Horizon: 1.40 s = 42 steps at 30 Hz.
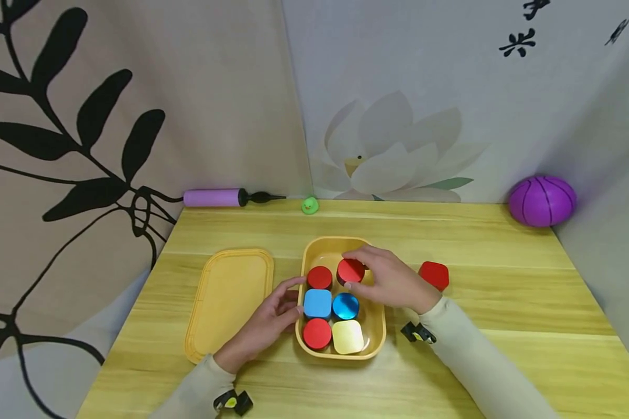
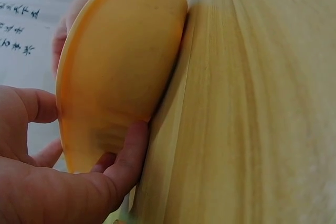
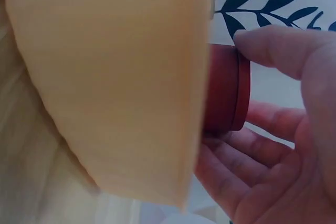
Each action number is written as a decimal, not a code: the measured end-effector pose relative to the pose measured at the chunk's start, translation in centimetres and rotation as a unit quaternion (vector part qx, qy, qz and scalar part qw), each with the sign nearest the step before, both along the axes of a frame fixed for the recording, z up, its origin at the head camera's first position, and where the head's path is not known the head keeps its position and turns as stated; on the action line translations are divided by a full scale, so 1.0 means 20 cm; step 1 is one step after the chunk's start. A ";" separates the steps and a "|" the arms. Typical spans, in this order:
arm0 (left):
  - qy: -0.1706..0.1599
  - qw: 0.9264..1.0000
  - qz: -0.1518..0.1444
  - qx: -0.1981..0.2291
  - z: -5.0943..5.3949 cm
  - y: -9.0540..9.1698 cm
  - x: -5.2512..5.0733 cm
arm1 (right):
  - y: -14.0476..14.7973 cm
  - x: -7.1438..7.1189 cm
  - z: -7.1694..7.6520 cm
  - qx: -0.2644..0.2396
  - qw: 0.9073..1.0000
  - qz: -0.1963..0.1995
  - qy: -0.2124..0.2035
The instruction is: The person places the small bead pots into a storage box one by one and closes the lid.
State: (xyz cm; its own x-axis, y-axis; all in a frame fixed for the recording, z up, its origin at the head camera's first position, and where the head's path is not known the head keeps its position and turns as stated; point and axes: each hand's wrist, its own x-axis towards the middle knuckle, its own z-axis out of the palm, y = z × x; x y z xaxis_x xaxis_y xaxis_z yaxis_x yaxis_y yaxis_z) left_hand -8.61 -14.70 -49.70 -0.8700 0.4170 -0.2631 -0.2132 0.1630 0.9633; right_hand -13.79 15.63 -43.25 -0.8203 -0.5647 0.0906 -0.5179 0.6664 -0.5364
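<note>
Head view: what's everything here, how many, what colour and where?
Table: one, yellow, below
Tub: one, yellow, centre
Flat tray: one, yellow, left of tub
Round pieces: four, three red, one blue, in tub
Square pieces: three; blue and pale yellow in tub, red outside
Pump: one, purple and black, back left
Duck-like toy: one, green, back edge
Ball: one, purple, back right
Leaf print: one, black, left wall
Flower print: one, pale, back wall
Characters: several, black, upper right
Wrist devices: two, black, at wrists
Sleeves: two, pale, on arms
Left hand: one, touching tub's left side
Right hand: one, holding a red round piece
</note>
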 end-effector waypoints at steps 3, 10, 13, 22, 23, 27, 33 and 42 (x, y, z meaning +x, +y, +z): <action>-0.003 1.000 -0.002 0.000 0.00 0.00 0.00 | -0.04 -0.01 -0.02 0.025 1.000 0.000 -0.008; -0.005 1.000 -0.001 0.000 0.00 0.00 0.00 | -0.10 -0.03 -0.09 0.072 0.997 0.007 0.005; -0.007 1.000 -0.001 0.001 0.00 0.00 0.00 | -0.10 -0.03 -0.11 0.085 0.996 0.007 0.010; -0.009 1.000 -0.001 0.002 0.01 0.00 -0.01 | -0.11 -0.04 -0.11 0.106 0.994 0.003 0.001; -0.009 1.000 0.000 0.001 0.01 0.00 -0.01 | -0.11 -0.04 -0.11 0.106 0.994 0.002 0.001; -0.009 1.000 -0.002 -0.003 0.00 -0.01 -0.01 | -0.10 -0.03 -0.08 0.097 0.995 -0.005 0.008; -0.010 1.000 -0.004 -0.001 0.00 -0.01 -0.01 | -0.03 -0.02 -0.02 0.051 0.998 -0.024 0.029; -0.012 1.000 -0.009 -0.002 0.00 -0.01 -0.01 | 0.18 -0.02 0.01 -0.051 0.995 -0.058 0.070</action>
State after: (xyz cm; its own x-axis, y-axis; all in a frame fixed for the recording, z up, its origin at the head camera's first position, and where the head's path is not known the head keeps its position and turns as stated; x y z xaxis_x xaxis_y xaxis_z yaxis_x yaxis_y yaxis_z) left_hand -8.79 -14.80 -49.75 -0.8562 0.4305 -0.2855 -0.2330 0.1713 0.9573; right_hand -14.26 19.29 -43.07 -0.8545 -0.4492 0.2608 -0.5155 0.6723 -0.5313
